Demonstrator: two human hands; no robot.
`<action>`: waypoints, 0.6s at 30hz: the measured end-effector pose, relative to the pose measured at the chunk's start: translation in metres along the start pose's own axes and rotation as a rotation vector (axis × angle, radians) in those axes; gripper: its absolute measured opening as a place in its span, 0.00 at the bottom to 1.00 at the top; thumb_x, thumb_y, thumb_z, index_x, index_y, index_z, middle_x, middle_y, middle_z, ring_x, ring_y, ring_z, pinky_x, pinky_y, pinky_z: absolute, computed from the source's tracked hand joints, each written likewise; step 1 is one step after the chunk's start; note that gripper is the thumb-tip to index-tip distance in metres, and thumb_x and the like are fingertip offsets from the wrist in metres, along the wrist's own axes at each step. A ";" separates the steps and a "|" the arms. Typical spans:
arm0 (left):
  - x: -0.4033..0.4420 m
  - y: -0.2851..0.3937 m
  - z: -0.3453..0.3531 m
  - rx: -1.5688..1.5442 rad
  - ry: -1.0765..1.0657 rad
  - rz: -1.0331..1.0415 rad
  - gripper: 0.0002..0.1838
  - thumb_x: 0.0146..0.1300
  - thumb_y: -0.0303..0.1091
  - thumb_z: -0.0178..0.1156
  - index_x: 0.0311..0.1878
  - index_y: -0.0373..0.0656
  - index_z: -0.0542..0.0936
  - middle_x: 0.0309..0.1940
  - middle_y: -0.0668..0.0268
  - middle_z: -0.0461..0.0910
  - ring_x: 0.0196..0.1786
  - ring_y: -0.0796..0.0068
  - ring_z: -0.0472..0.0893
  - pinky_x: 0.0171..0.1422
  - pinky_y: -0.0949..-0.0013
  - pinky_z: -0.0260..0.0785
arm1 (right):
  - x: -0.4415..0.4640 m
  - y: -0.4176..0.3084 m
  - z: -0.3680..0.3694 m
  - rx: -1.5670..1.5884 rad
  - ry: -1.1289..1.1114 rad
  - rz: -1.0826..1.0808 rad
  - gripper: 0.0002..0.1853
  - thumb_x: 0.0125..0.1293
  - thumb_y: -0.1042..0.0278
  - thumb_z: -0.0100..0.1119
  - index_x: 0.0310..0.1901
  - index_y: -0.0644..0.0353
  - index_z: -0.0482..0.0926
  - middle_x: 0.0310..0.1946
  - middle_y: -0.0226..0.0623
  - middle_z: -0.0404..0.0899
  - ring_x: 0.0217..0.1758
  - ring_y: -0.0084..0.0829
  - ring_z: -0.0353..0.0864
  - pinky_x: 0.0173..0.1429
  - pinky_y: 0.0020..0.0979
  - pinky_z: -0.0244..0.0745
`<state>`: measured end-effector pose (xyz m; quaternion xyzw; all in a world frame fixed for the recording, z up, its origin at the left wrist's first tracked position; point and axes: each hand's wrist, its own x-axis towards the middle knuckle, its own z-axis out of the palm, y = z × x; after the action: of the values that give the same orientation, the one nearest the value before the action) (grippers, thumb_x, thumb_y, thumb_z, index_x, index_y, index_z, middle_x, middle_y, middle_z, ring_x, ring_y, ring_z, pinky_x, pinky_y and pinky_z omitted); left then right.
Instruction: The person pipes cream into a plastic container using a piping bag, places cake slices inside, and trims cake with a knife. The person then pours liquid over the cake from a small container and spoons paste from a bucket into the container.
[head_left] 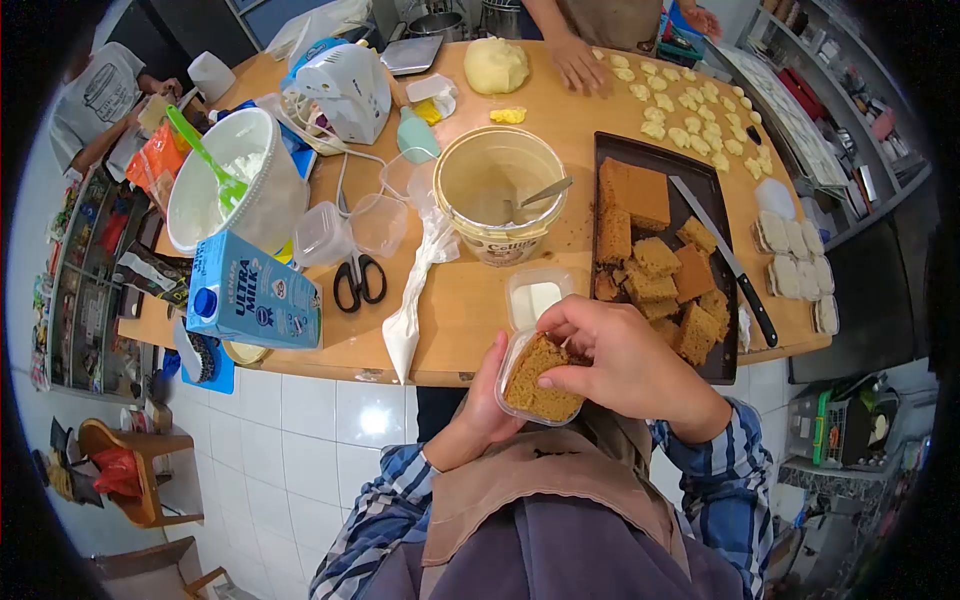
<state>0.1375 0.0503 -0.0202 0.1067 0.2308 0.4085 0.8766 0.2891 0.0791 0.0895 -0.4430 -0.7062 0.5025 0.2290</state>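
Note:
My left hand (484,398) is wrapped around a small clear plastic container (512,404) just off the table's front edge. A piece of brown sponge cake (541,382) sits in it, and my right hand (622,352) grips that cake with thumb and fingers. Right behind them on the table stands another clear container (540,298) with something white inside. To the right, a dark baking tray (712,178) bears cut sponge cake (640,193) in blocks and chunks. A long knife (727,259) with a black handle lies along the tray's right side.
A tub (500,235) with a metal utensil, a white piping bag (418,292), black scissors (360,285), a milk carton (255,300) and a white bowl (245,195) stand leftward. Behind are dough (496,66), shaped pieces (690,110) and a co-worker's hand (577,66). Another person stands left.

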 end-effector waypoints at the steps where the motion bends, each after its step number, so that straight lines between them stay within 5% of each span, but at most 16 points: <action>1: 0.000 0.000 0.000 0.004 0.005 -0.001 0.33 0.64 0.62 0.28 0.57 0.45 0.65 0.52 0.58 0.69 0.53 0.62 0.72 0.54 0.57 0.68 | 0.000 0.001 0.000 0.005 0.003 -0.008 0.19 0.48 0.81 0.64 0.43 0.67 0.70 0.33 0.38 0.78 0.36 0.23 0.78 0.39 0.24 0.73; 3: -0.001 -0.001 0.002 0.040 -0.002 0.015 0.34 0.64 0.62 0.27 0.57 0.44 0.65 0.52 0.58 0.69 0.53 0.62 0.72 0.55 0.57 0.68 | -0.001 0.005 0.001 0.015 0.010 -0.023 0.19 0.49 0.81 0.64 0.43 0.67 0.70 0.33 0.37 0.78 0.37 0.22 0.78 0.39 0.24 0.73; 6: -0.003 0.001 0.007 0.102 -0.012 0.017 0.36 0.63 0.64 0.27 0.59 0.43 0.64 0.54 0.57 0.68 0.55 0.61 0.71 0.57 0.56 0.66 | -0.003 0.004 0.001 0.076 0.020 0.001 0.18 0.47 0.73 0.65 0.40 0.67 0.72 0.31 0.47 0.78 0.37 0.38 0.81 0.40 0.32 0.74; 10: -0.006 -0.002 0.003 0.080 -0.029 0.024 0.41 0.60 0.69 0.29 0.63 0.43 0.59 0.59 0.55 0.65 0.60 0.60 0.68 0.62 0.55 0.62 | -0.007 0.006 -0.004 0.236 0.059 0.019 0.18 0.49 0.77 0.64 0.42 0.66 0.71 0.35 0.42 0.79 0.37 0.28 0.80 0.40 0.26 0.73; 16: -0.011 -0.009 -0.046 -0.024 -0.407 0.199 0.42 0.58 0.65 0.43 0.64 0.40 0.57 0.62 0.56 0.62 0.63 0.60 0.64 0.66 0.55 0.57 | -0.016 0.013 -0.026 0.731 0.414 -0.067 0.21 0.48 0.85 0.61 0.46 0.66 0.70 0.38 0.39 0.77 0.40 0.25 0.78 0.44 0.23 0.74; 18: -0.022 -0.001 -0.040 0.090 -0.171 0.168 0.46 0.53 0.68 0.48 0.65 0.40 0.56 0.61 0.55 0.63 0.60 0.54 0.67 0.63 0.54 0.61 | -0.023 0.022 -0.033 0.810 0.499 -0.114 0.21 0.49 0.85 0.60 0.47 0.66 0.69 0.39 0.40 0.77 0.41 0.26 0.78 0.45 0.24 0.74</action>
<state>0.1058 0.0328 -0.0485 0.1992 0.1636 0.4591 0.8501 0.3346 0.0789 0.0857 -0.3855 -0.4002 0.6024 0.5729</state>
